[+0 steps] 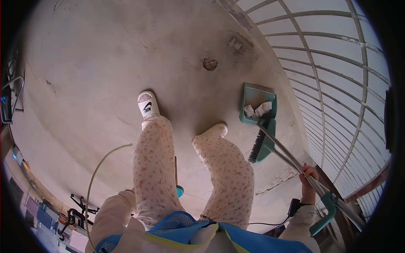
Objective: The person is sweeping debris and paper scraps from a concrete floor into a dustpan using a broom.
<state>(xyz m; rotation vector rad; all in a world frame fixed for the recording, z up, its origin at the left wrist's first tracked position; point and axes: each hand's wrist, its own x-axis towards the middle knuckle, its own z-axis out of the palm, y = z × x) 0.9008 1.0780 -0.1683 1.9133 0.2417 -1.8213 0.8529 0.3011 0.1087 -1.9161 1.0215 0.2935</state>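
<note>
My right hand (308, 177), at the lower right, grips the metal handles of a broom and a dustpan together. The green dustpan (258, 90) rests at the right with crumpled white paper (263, 108) in it. Beside its lower edge, the green broom head (266, 142) with dark bristles angles downward. A green hooked piece (329, 212) sits on the handles behind my hand. My left hand is hidden behind my thigh; only the sleeve (110, 208) shows at the lower left.
A white barred grille (316, 66) lines the right side. Scraps lie near a hole (210, 64) in the concrete floor. A thin green hose or cord (91, 180) curves at the left. A metal-framed chair (17, 95) stands far left, and a teal object (179, 191) lies between my legs.
</note>
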